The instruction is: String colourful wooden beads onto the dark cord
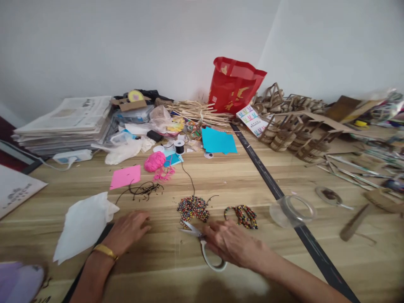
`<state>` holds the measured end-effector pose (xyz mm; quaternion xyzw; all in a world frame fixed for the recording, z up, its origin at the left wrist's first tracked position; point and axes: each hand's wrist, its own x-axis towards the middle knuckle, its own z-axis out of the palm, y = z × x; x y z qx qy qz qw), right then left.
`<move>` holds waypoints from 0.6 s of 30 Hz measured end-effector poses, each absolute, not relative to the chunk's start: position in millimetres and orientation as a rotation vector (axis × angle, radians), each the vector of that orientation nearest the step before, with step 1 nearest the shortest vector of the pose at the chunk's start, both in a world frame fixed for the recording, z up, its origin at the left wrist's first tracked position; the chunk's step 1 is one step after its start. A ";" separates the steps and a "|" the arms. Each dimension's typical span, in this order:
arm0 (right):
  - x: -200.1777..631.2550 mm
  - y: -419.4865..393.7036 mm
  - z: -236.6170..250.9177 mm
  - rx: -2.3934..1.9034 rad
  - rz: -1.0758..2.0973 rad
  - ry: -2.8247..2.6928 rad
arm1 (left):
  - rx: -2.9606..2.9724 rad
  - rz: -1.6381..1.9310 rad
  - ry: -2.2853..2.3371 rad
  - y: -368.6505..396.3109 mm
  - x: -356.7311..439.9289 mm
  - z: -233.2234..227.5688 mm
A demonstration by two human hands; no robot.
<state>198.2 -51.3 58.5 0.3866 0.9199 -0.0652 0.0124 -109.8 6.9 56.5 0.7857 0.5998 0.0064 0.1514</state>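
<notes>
My right hand (232, 242) is closed on a pair of scissors (213, 265) with white handles, low over the table. The blades are apart and point left, just in front of a heap of multicoloured beads (194, 210). A black cord (188, 174) runs from that heap back to a small spool (179, 147). Right of the heap lie coiled strings of beads (246, 216). My left hand (131, 229) rests on the table with its thumb apart from the fingers and nothing visible in it. White paper (82, 225) lies to its left.
Black cord scraps (145, 190), pink paper (125, 176) and pink yarn (155, 161) lie behind my left hand. A clear plastic tub (292, 211) sits at the right. Farther back stand stacked newspapers (66, 122), a red bag (235, 86) and small woven baskets (282, 139).
</notes>
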 end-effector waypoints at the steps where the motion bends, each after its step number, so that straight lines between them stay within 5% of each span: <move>1: 197.8 -56.9 56.7 1.212 -0.167 2.885 | 2.243 -0.063 1.726 4.8 -111.3 52.8; 18: 189.6 -88.4 43.2 1.467 -0.034 2.855 | 2.344 -0.035 1.555 1.3 -105.6 25.3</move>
